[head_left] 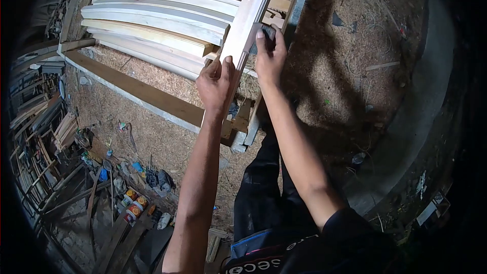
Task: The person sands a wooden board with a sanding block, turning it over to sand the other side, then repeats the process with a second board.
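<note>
A long, pale wooden board [246,20] with a grooved edge runs from near the person's waist up past the top of the view, lying over a frame of timber beams [137,89] that serves as the bench. The left hand [215,83] grips the board's near part, its fingers closed on the wood. The right hand [271,58] is just beyond it, fingers and thumb curled around a dark block [266,34] set against the grooved edge; whether this is sandpaper or something else cannot be told. Left of the board, a row of pale planks [157,15] lies across the frame. Sawdust [152,139] covers the ground, and orange-and-white tubs [134,207] stand among scrap at lower left.
</note>
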`<state>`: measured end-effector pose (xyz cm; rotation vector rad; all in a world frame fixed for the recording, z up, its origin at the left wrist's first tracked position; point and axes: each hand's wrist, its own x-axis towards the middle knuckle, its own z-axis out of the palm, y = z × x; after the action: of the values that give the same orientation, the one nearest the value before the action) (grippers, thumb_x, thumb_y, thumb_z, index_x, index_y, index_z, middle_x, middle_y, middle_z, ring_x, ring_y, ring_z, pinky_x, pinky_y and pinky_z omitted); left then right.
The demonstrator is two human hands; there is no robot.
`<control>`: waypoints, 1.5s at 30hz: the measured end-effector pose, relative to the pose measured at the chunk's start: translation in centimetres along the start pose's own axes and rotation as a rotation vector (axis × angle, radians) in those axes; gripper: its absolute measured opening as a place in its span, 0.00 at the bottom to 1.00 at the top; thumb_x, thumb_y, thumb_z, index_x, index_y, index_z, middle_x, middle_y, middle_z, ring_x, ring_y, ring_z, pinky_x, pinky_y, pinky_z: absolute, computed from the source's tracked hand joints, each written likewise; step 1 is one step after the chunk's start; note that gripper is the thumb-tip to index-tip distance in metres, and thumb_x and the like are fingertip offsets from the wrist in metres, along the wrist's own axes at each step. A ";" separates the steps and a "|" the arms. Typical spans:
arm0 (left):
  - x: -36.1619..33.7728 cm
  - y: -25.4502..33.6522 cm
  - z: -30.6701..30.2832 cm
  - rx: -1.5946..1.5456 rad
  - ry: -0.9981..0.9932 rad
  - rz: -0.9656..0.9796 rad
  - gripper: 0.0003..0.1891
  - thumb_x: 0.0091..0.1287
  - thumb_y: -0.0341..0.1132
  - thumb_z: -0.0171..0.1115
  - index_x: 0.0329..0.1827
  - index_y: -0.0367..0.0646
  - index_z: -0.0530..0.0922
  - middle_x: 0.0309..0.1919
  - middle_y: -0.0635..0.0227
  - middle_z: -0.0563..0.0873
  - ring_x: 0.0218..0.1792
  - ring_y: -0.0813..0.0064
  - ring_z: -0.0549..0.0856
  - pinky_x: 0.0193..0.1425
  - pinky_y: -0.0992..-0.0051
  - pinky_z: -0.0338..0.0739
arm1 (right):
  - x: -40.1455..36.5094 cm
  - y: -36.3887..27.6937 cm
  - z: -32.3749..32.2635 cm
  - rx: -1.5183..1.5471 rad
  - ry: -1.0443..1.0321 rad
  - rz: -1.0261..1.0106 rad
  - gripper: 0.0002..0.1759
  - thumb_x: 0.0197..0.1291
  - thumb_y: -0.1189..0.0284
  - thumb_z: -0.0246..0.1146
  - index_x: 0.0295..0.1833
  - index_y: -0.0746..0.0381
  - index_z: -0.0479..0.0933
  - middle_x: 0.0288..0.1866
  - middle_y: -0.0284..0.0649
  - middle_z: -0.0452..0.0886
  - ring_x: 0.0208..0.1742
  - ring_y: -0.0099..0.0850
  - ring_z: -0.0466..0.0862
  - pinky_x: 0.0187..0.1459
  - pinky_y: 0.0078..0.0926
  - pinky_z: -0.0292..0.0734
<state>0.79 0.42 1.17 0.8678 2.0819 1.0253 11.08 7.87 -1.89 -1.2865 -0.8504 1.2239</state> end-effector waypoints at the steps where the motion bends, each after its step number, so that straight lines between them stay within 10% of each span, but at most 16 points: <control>1: 0.1 -0.6 0.2 -0.009 0.040 0.054 0.20 0.72 0.43 0.67 0.49 0.28 0.86 0.26 0.56 0.86 0.30 0.74 0.81 0.37 0.69 0.77 | -0.4 0.1 0.0 -0.022 -0.006 -0.014 0.29 0.73 0.64 0.65 0.69 0.71 0.68 0.56 0.51 0.80 0.56 0.34 0.81 0.59 0.30 0.77; 12: 0.0 -0.8 0.4 -0.012 0.054 0.056 0.19 0.72 0.41 0.66 0.38 0.28 0.85 0.23 0.54 0.84 0.26 0.76 0.79 0.32 0.69 0.74 | -6.3 0.6 -0.3 -0.019 -0.012 0.028 0.25 0.73 0.66 0.64 0.69 0.67 0.70 0.55 0.47 0.81 0.55 0.32 0.80 0.59 0.31 0.75; 20: 0.2 -1.5 0.3 -0.063 0.053 0.048 0.23 0.70 0.43 0.70 0.52 0.26 0.86 0.34 0.49 0.91 0.36 0.70 0.90 0.42 0.71 0.83 | -0.7 -0.5 0.3 -0.023 -0.013 -0.002 0.28 0.73 0.66 0.64 0.69 0.73 0.68 0.55 0.53 0.81 0.57 0.35 0.81 0.58 0.32 0.77; 42: 0.1 -1.8 0.3 -0.040 0.063 0.077 0.21 0.71 0.44 0.69 0.51 0.29 0.87 0.30 0.51 0.88 0.28 0.72 0.86 0.33 0.70 0.79 | 0.3 -0.6 0.3 -0.041 0.002 -0.016 0.28 0.73 0.68 0.63 0.71 0.72 0.67 0.58 0.55 0.81 0.58 0.38 0.83 0.59 0.32 0.77; 45: 0.1 -1.1 0.2 0.023 0.069 0.079 0.19 0.74 0.43 0.67 0.47 0.30 0.87 0.28 0.66 0.89 0.31 0.84 0.82 0.37 0.78 0.78 | -2.1 -0.2 -0.1 -0.121 -0.016 -0.035 0.30 0.73 0.66 0.63 0.71 0.74 0.67 0.58 0.56 0.81 0.60 0.37 0.81 0.61 0.33 0.76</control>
<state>0.56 0.07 0.08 0.9450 2.1353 1.0890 10.81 5.89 -1.33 -1.3539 -0.9671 1.1718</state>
